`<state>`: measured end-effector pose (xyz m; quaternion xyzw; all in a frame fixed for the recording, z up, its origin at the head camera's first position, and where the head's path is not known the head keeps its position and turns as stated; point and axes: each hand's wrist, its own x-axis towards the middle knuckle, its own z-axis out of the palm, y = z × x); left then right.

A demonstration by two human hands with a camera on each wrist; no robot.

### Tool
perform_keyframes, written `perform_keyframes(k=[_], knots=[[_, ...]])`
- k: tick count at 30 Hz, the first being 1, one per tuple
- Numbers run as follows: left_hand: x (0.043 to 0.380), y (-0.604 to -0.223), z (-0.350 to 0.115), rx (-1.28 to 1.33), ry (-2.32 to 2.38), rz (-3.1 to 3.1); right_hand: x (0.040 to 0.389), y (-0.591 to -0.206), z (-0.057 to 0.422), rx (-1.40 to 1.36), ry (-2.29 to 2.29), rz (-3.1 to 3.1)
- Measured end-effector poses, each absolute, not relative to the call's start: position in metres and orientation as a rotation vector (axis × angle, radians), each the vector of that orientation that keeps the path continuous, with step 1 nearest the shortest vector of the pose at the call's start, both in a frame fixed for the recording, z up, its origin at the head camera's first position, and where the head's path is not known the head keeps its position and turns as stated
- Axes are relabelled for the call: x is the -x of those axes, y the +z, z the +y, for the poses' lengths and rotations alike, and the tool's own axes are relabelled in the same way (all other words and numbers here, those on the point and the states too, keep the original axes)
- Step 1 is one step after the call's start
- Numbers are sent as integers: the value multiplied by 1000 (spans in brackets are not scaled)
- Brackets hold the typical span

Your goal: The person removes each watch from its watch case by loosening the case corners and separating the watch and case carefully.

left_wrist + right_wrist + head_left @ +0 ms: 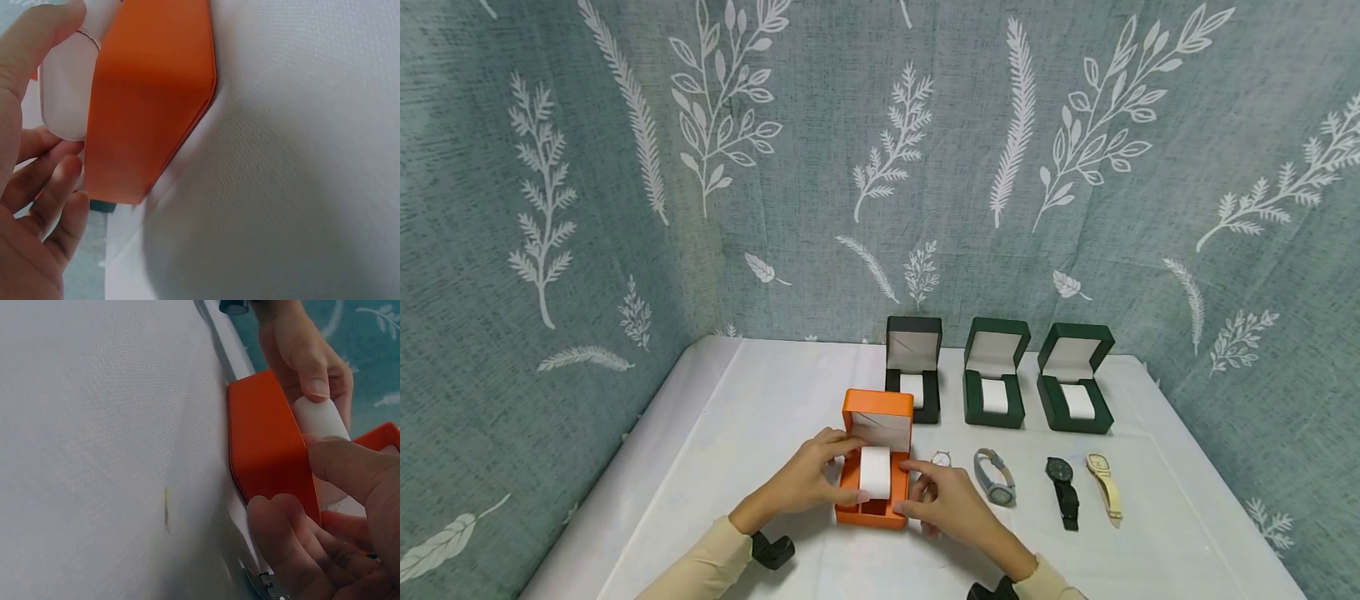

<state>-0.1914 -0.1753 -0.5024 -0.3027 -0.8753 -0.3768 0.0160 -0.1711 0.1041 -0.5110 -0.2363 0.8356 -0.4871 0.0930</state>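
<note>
An orange watch box (872, 518) stands with its lid up in front of me. A white watch cushion (876, 472) is tilted up in its base, partly above the rim. My left hand (805, 475) pinches this cushion between thumb and fingers; in the left wrist view the thumb lies on one edge and the fingertips on the other. My right hand (951, 500) grips the right side of the orange box, its fingers against the outer wall and its thumb at the rim beside the cushion. A round-faced watch (941, 458) is partly hidden behind the right hand.
Behind stand a black watch box (931, 396) and two dark green ones, left (1015, 404) and right (1101, 412), all with lids up and white cushions inside. To the right lie a grey watch (995, 479), a black watch (1063, 492) and a gold watch (1103, 487) on white cloth.
</note>
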Motion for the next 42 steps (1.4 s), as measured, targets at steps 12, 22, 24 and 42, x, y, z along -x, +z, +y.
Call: perform_keyframes(k=[12, 22, 24, 42], knots=[[192, -504, -174, 956, -1138, -2713, 171, -511, 104, 671, -1480, 2449], [192, -507, -172, 961, -1131, -2722, 170, -512, 104, 679, -1462, 2454], [192, -506, -171, 964, -1133, -2735, 170, -512, 105, 671, -1482, 2433], [189, -498, -168, 957, -887, -2857, 169, -510, 105, 639, -1523, 2376]])
